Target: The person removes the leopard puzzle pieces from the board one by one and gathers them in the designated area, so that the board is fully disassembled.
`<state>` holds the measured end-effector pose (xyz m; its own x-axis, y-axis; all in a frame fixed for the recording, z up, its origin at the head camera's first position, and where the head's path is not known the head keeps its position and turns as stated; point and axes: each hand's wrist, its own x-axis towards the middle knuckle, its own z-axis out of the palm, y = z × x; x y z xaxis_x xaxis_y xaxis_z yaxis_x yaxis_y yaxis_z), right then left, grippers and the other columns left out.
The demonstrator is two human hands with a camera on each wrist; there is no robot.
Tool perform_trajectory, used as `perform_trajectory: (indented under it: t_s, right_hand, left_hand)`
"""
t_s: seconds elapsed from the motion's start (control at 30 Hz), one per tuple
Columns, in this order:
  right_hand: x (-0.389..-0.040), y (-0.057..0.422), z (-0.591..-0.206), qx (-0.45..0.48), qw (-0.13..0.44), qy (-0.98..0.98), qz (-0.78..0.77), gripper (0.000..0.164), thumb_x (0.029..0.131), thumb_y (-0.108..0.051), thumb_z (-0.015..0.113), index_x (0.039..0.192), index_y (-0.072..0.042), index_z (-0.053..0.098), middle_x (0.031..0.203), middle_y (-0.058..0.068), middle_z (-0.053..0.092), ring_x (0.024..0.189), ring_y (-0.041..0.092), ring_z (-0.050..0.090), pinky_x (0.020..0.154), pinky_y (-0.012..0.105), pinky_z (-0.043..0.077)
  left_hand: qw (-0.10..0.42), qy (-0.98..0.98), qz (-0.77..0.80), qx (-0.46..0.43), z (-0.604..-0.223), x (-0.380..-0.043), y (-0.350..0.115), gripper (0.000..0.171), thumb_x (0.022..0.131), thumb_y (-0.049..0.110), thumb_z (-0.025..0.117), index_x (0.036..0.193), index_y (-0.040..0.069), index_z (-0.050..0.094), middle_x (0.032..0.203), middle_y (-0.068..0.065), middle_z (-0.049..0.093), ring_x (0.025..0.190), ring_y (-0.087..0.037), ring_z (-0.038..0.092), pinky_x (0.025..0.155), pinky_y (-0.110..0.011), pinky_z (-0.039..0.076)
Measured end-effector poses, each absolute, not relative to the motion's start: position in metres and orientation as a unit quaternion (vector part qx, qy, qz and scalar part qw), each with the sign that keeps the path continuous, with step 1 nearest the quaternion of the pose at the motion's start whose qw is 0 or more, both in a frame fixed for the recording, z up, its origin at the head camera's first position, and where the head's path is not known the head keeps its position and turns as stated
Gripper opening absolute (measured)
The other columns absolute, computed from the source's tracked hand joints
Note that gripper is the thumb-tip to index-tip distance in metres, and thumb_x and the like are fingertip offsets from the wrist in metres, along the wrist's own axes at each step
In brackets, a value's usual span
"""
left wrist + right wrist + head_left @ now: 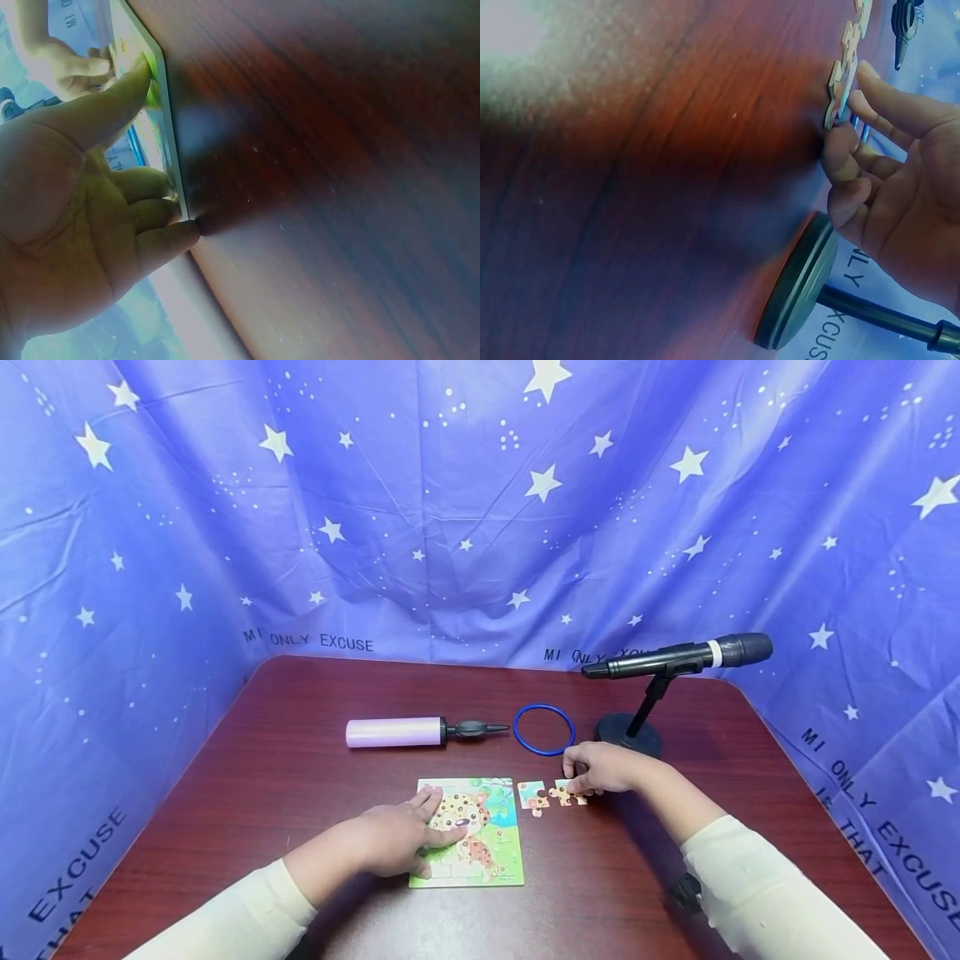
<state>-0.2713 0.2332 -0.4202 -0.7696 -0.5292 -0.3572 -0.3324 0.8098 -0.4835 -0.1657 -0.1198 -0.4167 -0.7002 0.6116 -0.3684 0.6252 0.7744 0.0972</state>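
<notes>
In the head view a jigsaw board point(510, 852) with a spotted cartoon animal lies on the table. My left hand point(397, 835) rests on its left part, fingers spread over the picture. In the left wrist view that hand's fingertips point(169, 244) reach the board's edge. Right of the board lie a loose puzzle piece point(533, 797) and more spotted pieces point(561, 793) side by side. My right hand point(611, 768) is at the rightmost puzzle piece point(834, 90), its thumb and a curled finger at that piece; the fingers partly cover it.
Behind the board lie a pink hand pump point(393, 732) with a black nozzle and a blue ring point(516, 735). A black microphone point(645, 662) stands on a round base point(626, 732) close behind the right hand. A starry blue curtain point(450, 527) encloses the table's far side.
</notes>
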Motion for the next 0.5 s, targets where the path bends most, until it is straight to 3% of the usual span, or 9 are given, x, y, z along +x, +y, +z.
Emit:
perform_trajectory:
  t_s: [0.5]
  right_hand:
    - [-0.2655, 0.2299, -0.4236, -0.258, 0.204, 0.934, -0.143, 0.021, 0.082, -0.02, 0.078, 0.086, -0.018, 0.058, 0.085, -0.001, 0.052, 0.079, 0.012, 0.047, 0.068, 0.028, 0.04]
  left_hand:
    - [0.191, 0.922, -0.007, 0.337, -0.4161, -0.1643, -0.1201, 0.072, 0.083, 0.044, 0.071, 0.146, 0.05, 0.038, 0.16, -0.021, 0.024, 0.148, -0.033, 0.025, 0.107, -0.051, 0.043]
